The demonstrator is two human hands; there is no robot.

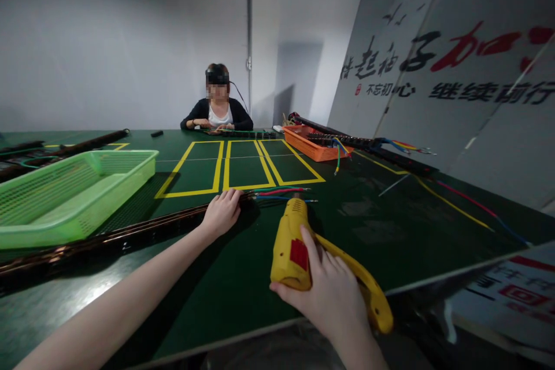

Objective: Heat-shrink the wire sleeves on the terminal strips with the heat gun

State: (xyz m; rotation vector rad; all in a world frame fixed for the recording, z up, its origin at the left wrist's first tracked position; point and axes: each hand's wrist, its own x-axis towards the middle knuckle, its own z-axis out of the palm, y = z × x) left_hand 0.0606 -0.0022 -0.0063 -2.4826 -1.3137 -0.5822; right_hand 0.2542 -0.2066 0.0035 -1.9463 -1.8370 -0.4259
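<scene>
My right hand [332,283] is closed around a yellow heat gun [289,237] with a red label. The gun's nozzle points away from me, at the coloured wire ends. My left hand [222,211] grips a long dark cable bundle [143,225] near its far end. Out of that end fan red, green and blue wires [277,191] with metal tips. The bundle runs back across the table to the left edge of the view. My left fingertips are partly hidden behind the hand.
A light green basket [125,156] stands on the left of the green table [347,254]. An orange basket [318,153] with cable bundles is at the back right. Yellow tape rectangles [221,167] mark the middle. Across the table sits a person [219,110]. Loose wires [468,202] lie right.
</scene>
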